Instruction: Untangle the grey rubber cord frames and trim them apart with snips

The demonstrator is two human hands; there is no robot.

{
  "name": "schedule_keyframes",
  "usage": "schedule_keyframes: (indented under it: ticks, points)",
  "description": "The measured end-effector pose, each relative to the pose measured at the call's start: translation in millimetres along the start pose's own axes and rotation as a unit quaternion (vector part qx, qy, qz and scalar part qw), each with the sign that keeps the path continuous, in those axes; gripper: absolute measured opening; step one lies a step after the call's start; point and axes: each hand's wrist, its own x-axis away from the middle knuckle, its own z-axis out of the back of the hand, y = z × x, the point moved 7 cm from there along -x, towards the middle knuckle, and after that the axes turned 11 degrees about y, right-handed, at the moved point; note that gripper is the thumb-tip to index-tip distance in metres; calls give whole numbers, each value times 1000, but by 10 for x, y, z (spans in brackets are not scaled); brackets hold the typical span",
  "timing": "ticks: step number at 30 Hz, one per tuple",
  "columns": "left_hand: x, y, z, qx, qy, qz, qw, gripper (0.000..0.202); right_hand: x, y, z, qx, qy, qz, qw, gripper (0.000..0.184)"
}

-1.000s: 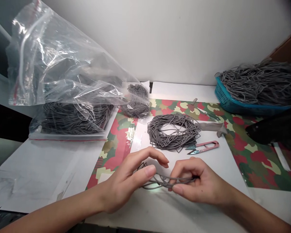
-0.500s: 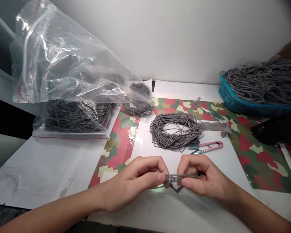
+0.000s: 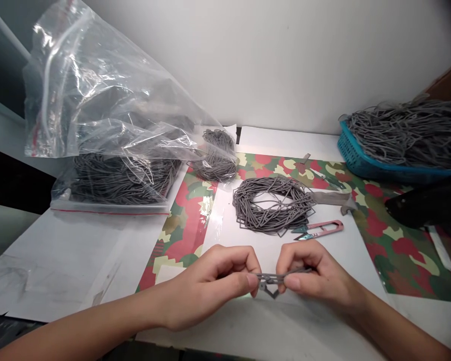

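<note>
Both hands meet low in the middle of the view over a white sheet. My left hand [image 3: 214, 283] and my right hand [image 3: 315, 276] each pinch one end of a small grey rubber cord piece [image 3: 270, 281] stretched between their fingertips, with a little pointed part hanging below it. Just beyond the hands lies a ring-shaped pile of grey cords [image 3: 272, 203]. Pink thread snips [image 3: 317, 229] lie to the right of that pile.
A large clear plastic bag [image 3: 108, 135] of grey cords stands at the left, with a smaller bundle [image 3: 216, 155] beside it. A blue basket [image 3: 364, 165] heaped with grey cords sits at the right. A dark object [image 3: 424, 203] lies on the camouflage mat [image 3: 391, 240].
My left hand closed from open curled fingers into a pinch. The loose cord loops were gathered tight between both hands, which came closer together.
</note>
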Motion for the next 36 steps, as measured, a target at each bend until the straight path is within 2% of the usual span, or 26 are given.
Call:
schedule_keyframes:
  ticks: [7,11,13,17,24,27,30,32,36]
  points:
    - [19,-43,-39,51,-1,15,999,36,2,-42,-11,14,8,19,1000,28]
    - [-19,-33,16,163,7,12,987,38,9,-49,-26,6,0,12,1000,27]
    - [-49,30,151,251,46,-4,967,39,8,-47,-19,-24,0,6,1000,25]
    - [-67,125,483,373,174,-34,911,38,7,-38,-4,-87,1,-4,996,18]
    - [-65,54,650,417,287,-12,863,37,14,-62,-35,-135,-10,-2,991,9]
    - [-73,31,700,418,310,-12,854,37,13,-78,-54,-149,-15,-1,989,10]
    - [-96,24,711,402,303,-17,864,36,17,-90,-68,-152,-19,1,988,11]
    - [-109,27,678,354,282,-25,891,37,25,-95,-77,-153,-19,-1,988,11]
    - [-100,78,522,100,215,-78,968,37,50,-73,-122,-177,-26,-31,983,11]
